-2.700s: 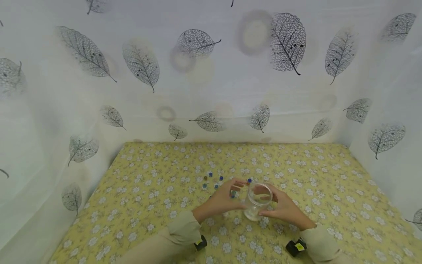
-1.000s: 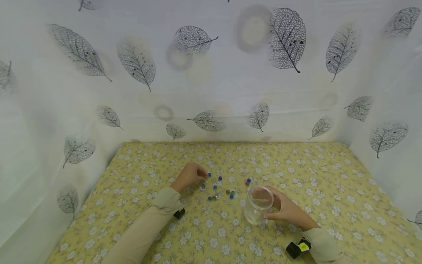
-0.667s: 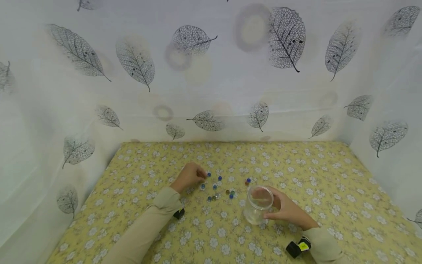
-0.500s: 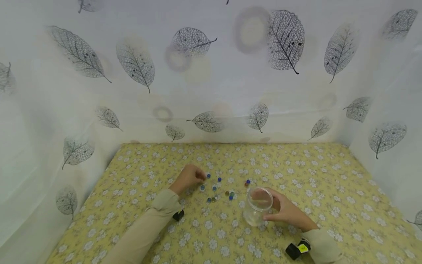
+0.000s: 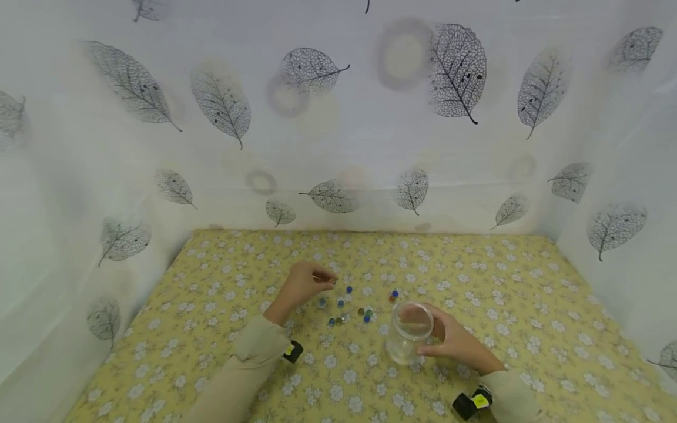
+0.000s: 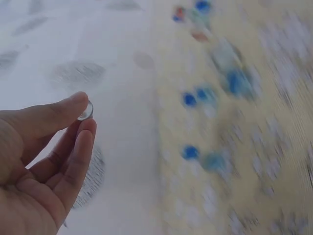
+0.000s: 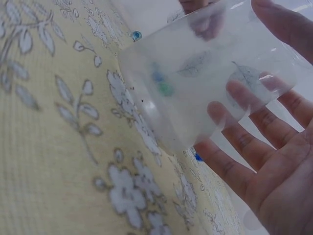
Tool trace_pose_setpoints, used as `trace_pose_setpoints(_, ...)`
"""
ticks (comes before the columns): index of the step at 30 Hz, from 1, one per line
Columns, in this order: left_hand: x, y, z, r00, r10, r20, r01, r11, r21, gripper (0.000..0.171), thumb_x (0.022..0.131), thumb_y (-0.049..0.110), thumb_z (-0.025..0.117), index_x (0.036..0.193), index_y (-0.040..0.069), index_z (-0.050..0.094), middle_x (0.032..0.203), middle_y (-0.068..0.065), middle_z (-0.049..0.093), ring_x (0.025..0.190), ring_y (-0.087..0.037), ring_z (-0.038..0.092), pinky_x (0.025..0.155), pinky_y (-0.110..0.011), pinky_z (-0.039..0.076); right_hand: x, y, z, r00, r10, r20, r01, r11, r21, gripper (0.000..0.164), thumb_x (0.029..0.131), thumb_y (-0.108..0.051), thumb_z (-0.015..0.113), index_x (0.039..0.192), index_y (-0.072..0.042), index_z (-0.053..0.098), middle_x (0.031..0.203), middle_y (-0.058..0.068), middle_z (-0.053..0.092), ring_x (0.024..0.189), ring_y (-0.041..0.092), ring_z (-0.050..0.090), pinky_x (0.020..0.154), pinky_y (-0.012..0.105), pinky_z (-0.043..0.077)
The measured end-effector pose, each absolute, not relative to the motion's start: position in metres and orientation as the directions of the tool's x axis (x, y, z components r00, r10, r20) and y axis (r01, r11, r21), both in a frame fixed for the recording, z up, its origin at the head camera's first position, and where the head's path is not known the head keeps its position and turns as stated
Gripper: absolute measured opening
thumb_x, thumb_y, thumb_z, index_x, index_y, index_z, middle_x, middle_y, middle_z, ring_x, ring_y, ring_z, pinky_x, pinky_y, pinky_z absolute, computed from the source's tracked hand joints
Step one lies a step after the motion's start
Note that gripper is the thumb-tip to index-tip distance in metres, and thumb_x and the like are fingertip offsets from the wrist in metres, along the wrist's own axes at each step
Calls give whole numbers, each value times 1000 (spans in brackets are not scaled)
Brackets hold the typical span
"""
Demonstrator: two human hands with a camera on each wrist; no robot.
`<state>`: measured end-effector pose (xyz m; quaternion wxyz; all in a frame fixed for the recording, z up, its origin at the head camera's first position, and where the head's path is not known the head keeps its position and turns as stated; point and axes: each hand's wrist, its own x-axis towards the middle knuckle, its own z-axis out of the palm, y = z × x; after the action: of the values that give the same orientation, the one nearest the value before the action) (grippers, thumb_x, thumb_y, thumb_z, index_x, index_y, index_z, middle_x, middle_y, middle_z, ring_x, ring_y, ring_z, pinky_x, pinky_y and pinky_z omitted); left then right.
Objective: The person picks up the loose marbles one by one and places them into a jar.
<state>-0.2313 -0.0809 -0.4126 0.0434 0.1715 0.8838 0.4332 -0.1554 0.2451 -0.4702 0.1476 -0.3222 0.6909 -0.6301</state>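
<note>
Thumb and fingertips of my left hand pinch a small clear glass marble, held above the cloth in the left wrist view. Around the side of a clear glass jar curls my right hand, thumb in front and fingers behind. The jar stands upright with its mouth open. Between the hands lie several loose marbles: a blue marble, a brown marble and a green marble among them. Another blue marble sits by a reddish marble behind the jar.
A yellow floral cloth covers the table. Pale curtains with leaf prints hang at the back and both sides. Black wrist devices are strapped to both forearms.
My left hand left the jar, reached to the far-left marbles and now holds one marble. The blue marble by its fingertips no longer shows there. The right hand stays on the jar.
</note>
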Motion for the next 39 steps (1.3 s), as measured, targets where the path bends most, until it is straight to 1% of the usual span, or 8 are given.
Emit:
trace_pose_setpoints(6, -204, -55, -394, -888, 430, 166, 358, 418, 835, 15, 81, 11, 72, 96, 10, 74, 97, -5, 71, 84, -15, 66, 73, -19, 55, -157, 245, -473, -735, -637, 231, -282, -22, -959, 67, 85, 8, 61, 143, 5, 27, 138, 36, 36, 127, 13, 50, 99, 25, 46)
trace_pose_setpoints(10, -188, -37, -391, -859, 470, 204, 385, 328, 863, 14, 82, 12, 72, 96, 13, 74, 96, -3, 71, 84, -13, 66, 74, -19, 54, -158, 245, -475, -743, -635, 213, -274, -3, -962, 68, 85, 8, 61, 144, 4, 27, 136, 41, 33, 126, 12, 50, 98, 24, 47)
trace_pose_setpoints(14, -175, -20, -389, -841, 487, 236, 408, 284, 868, 15, 82, 10, 72, 97, 10, 74, 97, -4, 72, 84, -12, 66, 76, -21, 55, -156, 246, -474, -755, -625, 198, -277, 30, -960, 68, 85, 7, 62, 144, 2, 28, 139, 31, 38, 126, 11, 50, 98, 24, 46)
trace_pose_setpoints(20, -165, -1, -386, -800, 512, 312, 484, 243, 841, 17, 80, 8, 72, 97, 7, 73, 98, -7, 72, 84, -15, 67, 76, -17, 54, -154, 249, -470, -771, -611, 181, -276, 64, -959, 67, 86, 7, 61, 144, 0, 29, 141, 4, 44, 125, 8, 49, 98, 23, 45)
trace_pose_setpoints(26, -162, 4, -388, -799, 507, 324, 499, 258, 827, 17, 81, 12, 72, 97, 9, 73, 96, -4, 71, 84, -11, 67, 77, -17, 53, -152, 250, -469, -785, -597, 167, -276, 95, -956, 69, 85, 6, 62, 145, -1, 28, 141, 27, 37, 125, 6, 49, 97, 22, 46)
trace_pose_setpoints(28, -162, 4, -389, -801, 500, 328, 499, 258, 827, 17, 81, 13, 72, 98, 9, 73, 96, -4, 71, 84, -11, 66, 78, -17, 53, -152, 250, -469, -785, -598, 162, -272, 98, -957, 70, 85, 6, 62, 145, -1, 27, 142, 26, 37, 125, 5, 49, 97, 22, 45)
trace_pose_setpoints(34, -157, 7, -391, -789, 500, 357, 535, 274, 799, 20, 80, 12, 73, 99, 9, 73, 96, -3, 71, 85, -11, 65, 80, -20, 53, -154, 249, -470, -770, -622, 144, -241, 73, -968, 70, 86, 6, 60, 146, -1, 25, 141, -7, 43, 125, 5, 49, 97, 20, 45)
trace_pose_setpoints(39, -154, 12, -395, -761, 532, 371, 575, 288, 766, 23, 80, 12, 73, 103, 10, 72, 98, -3, 71, 89, -14, 65, 83, -18, 51, -154, 249, -471, -761, -633, 142, -223, 50, -973, 68, 87, 6, 59, 146, 0, 24, 139, -19, 43, 123, 1, 49, 96, 18, 45)
